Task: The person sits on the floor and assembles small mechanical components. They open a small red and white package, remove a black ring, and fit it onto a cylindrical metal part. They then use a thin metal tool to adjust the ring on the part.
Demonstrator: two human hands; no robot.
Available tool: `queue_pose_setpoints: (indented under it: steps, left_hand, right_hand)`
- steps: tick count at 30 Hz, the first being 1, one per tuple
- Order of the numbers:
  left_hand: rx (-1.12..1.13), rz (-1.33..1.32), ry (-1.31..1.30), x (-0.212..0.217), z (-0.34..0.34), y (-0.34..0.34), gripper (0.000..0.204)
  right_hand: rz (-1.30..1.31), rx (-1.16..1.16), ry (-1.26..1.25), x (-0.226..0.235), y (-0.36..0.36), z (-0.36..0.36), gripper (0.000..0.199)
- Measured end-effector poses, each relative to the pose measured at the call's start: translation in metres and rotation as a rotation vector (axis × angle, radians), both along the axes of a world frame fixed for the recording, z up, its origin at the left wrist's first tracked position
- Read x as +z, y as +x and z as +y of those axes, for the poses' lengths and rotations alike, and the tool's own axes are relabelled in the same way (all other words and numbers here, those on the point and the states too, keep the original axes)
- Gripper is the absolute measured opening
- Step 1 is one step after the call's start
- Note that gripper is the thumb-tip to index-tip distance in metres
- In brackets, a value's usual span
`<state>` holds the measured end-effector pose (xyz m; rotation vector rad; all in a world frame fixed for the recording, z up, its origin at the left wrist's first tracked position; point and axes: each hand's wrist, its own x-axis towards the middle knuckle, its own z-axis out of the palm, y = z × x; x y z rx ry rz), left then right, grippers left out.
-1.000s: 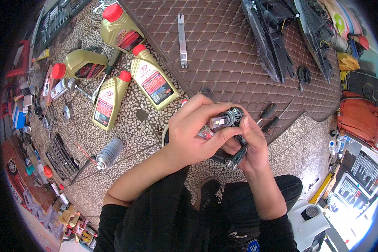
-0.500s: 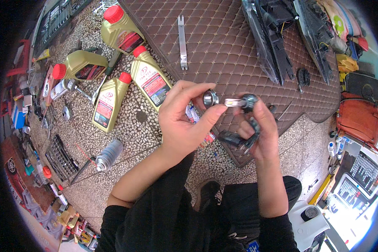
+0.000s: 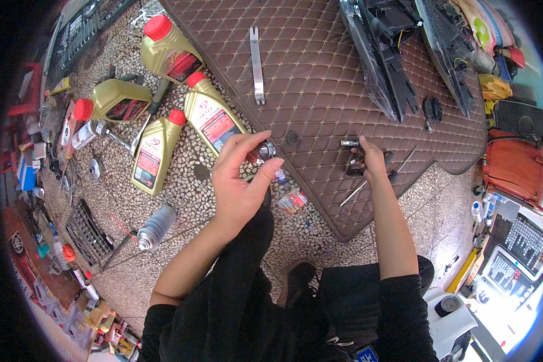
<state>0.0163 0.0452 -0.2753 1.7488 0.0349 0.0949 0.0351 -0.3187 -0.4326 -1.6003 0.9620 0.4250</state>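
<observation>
The small metal-capped part (image 3: 265,149) is now pinched in the curled fingers of the left hand (image 3: 238,178) at the brown quilted mat's (image 3: 320,72) edge — drawn apart from the right hand (image 3: 368,161), closed over a dark fitting (image 3: 355,169) — so separation appears complete.

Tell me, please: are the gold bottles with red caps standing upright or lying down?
Lying down. All four gold bottles rest on their sides on the pebbled floor, labels facing up, red caps still on.
</observation>
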Motion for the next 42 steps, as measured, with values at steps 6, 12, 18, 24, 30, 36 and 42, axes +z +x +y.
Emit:
queue_pose_setpoints:
  steps: [6,12,18,24,30,36,42]
  left_hand:
    - [-0.038,0.0,0.035,-0.003,0.0,0.001,0.041]
    - [-0.072,0.023,0.031,-0.003,-0.001,0.003,0.041]
    - [-0.075,0.01,0.019,-0.003,0.0,0.003,0.041]
    - [-0.056,0.038,0.016,-0.005,0.004,0.001,0.041]
    - [-0.076,0.037,0.004,-0.007,0.007,-0.001,0.041]
    - [-0.148,0.141,-0.079,-0.008,0.008,-0.004,0.044]
    - [-0.169,0.149,-0.07,-0.01,0.013,-0.005,0.043]
  right_hand:
    - [-0.167,0.28,-0.656,0.007,-0.003,0.01,0.056]
    - [-0.601,0.642,-1.147,0.058,-0.006,0.066,0.049]
    - [-0.568,0.693,-0.936,0.054,-0.007,0.151,0.05]
    - [-0.373,0.659,-0.854,0.039,-0.002,0.191,0.051]
    - [-0.252,0.704,-0.876,0.029,0.009,0.196,0.049]
    - [-0.271,0.739,-0.87,0.022,0.01,0.193,0.045]
    - [-0.4,0.62,-0.781,0.034,-0.01,0.174,0.046]
